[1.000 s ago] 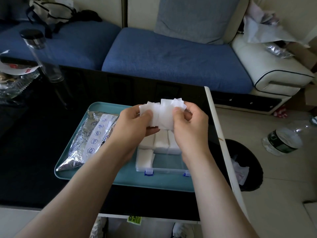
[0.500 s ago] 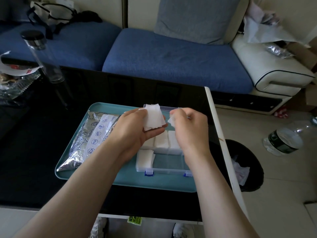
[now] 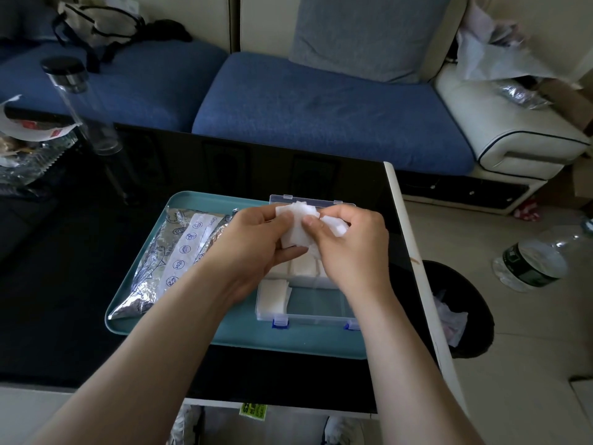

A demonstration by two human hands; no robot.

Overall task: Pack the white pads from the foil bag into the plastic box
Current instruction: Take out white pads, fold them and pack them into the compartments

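Apart a moment ago, the left hand [image 3: 255,248] and right hand [image 3: 353,252] meet again, both pinching white pads [image 3: 295,231] above the plastic box [image 3: 317,320]; this batch seems still unplaced.

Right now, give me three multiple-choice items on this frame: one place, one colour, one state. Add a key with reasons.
1. The foil bag lies:
A) on the teal tray, left of the plastic box
B) in the left hand
C) in the right hand

2. The box's latches are:
A) red
B) blue
C) green

3. Both hands:
A) lie flat on the tray
B) grip white pads above the box
C) hang empty

Key:
1 A: the bag lies flat on the tray beside the box.
2 B: both front clips are blue.
3 B: each hand pinches pads over the open box.
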